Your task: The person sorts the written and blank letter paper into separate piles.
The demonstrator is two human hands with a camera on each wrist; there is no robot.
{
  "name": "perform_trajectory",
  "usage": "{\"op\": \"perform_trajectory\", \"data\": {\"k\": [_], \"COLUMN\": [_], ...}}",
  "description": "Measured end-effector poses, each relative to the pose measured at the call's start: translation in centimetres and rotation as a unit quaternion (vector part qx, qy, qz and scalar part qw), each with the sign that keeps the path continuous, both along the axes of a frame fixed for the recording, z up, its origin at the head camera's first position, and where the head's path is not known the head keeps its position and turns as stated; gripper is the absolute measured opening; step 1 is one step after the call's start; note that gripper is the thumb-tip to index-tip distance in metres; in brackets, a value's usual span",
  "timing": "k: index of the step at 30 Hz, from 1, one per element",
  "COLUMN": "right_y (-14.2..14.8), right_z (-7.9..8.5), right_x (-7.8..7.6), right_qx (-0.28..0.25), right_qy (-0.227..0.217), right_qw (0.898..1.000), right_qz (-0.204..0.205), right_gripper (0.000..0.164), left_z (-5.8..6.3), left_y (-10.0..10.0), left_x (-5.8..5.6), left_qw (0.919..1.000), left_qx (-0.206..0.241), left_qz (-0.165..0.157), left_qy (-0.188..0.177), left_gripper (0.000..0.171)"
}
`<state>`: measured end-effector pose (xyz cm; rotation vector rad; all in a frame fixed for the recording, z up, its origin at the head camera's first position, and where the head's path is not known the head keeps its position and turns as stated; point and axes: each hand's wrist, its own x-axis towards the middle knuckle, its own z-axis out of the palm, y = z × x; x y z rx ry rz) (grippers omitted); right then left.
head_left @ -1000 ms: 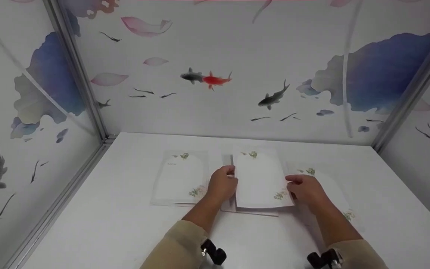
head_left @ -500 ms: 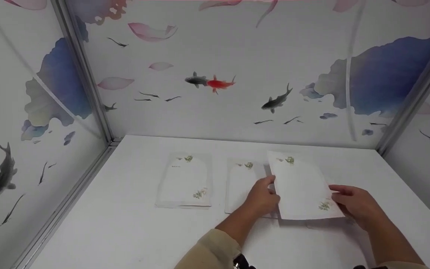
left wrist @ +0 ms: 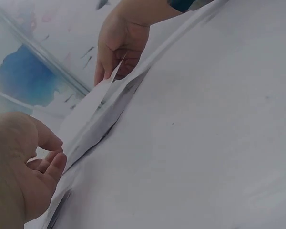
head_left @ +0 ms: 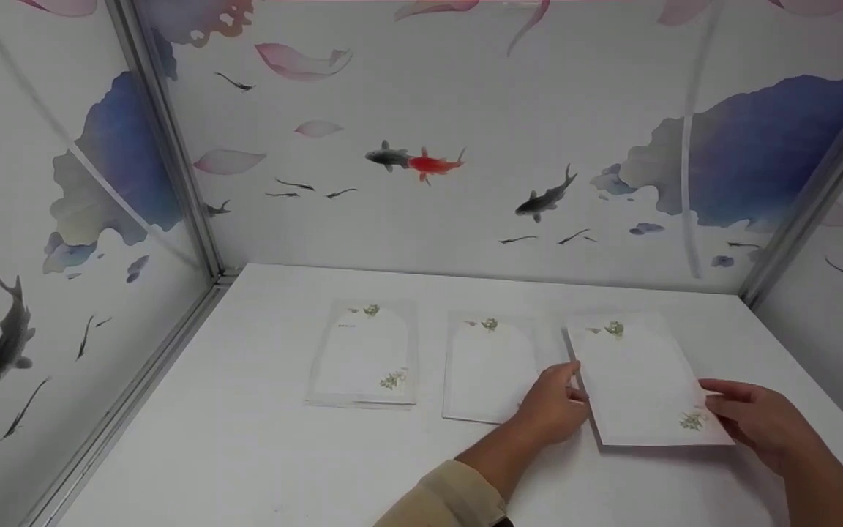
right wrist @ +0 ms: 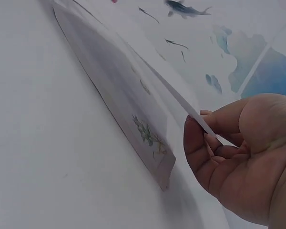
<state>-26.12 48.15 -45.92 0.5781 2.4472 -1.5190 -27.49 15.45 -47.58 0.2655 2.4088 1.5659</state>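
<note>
"where's the sheet (head_left: 641, 380)?"
"between both hands, over another flowered page (right wrist: 109, 90) on the right of the table (head_left: 246, 454)."
"and the grip?"
"right hand (head_left: 762, 421) pinches its right edge, thumb and fingers closed; left hand (head_left: 557, 406) pinches the left edge, fingertips nearly meeting. most paper lies outside both grips."

Dim, flat light, soft shadows on the white table (head_left: 209, 439), hazy wrist views

A booth-like workspace: grey metal posts (head_left: 170, 139) frame white panels (head_left: 429, 227) printed with dark fish (head_left: 543, 199) and pink petals (head_left: 229, 162) around a flat white tabletop (head_left: 231, 454).
</note>
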Motion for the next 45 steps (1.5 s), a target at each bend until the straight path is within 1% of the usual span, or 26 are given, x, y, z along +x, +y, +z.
{"op": "perform_trajectory", "data": {"k": [4, 10, 16, 19, 24, 29, 33, 36, 38, 41, 45], "right_y": [0.2, 0.1, 0.3, 0.3, -0.6, -3.1, -5.8, -7.9, -9.4, -11.5, -14.1], "right_z": [-0.4, -0.9, -0.9, -1.0, -1.0, -0.6, -0.4, -0.3, -0.1, 0.2, 0.7], "right_x": [0.1, 0.6, 0.9, 0.9, 0.6, 0.2, -0.5, -1.3, -1.8, -2.7, -3.6], "right_qx": [0.021, 0.064, 0.077, 0.082, 0.089, 0.083, 0.083, 0.089, 0.087, 0.076, 0.054], "right_qy": [-0.002, 0.001, 0.008, 0.021, 0.049, 0.066, 0.081, 0.09, 0.096, 0.108, 0.126], "right_qw": [1.0, 0.998, 0.997, 0.996, 0.995, 0.994, 0.992, 0.99, 0.989, 0.987, 0.985], "right_qz": [-0.003, -0.001, -0.024, -0.026, -0.011, 0.02, 0.04, 0.059, 0.072, 0.088, 0.103], "right_gripper": [0.06, 0.06, 0.065, 0.068, 0.071, 0.071, 0.068, 0.064, 0.062, 0.06, 0.057], "left_z": [-0.1, -0.4, -0.7, -0.7, -0.7, -0.4, 0.0, 0.3, 0.4, 0.5, 0.4], "left_y": [0.0, 0.1, 0.4, 0.4, 0.5, 0.0, -1.2, -2.6, -3.9, -5.9, -8.7], "left_x": [0.3, 0.6, 0.7, 0.6, 0.4, 0.1, -0.2, -0.8, -1.5, -2.7, -4.2], "left_qw": [0.9998, 0.9991, 0.9993, 0.9992, 0.9989, 0.9994, 0.9994, 0.9993, 0.999, 0.9987, 0.9981], "left_qx": [0.0, -0.028, -0.008, -0.002, -0.002, 0.005, 0.015, 0.028, 0.04, 0.048, 0.041], "left_qz": [-0.011, -0.029, -0.034, -0.038, -0.046, -0.033, -0.028, -0.024, -0.017, -0.003, 0.02], "left_qy": [-0.016, -0.014, -0.017, -0.011, 0.002, -0.006, -0.01, -0.006, -0.002, 0.013, 0.04], "left_gripper": [0.06, 0.06, 0.06, 0.059, 0.058, 0.057, 0.057, 0.057, 0.057, 0.058, 0.058]}}
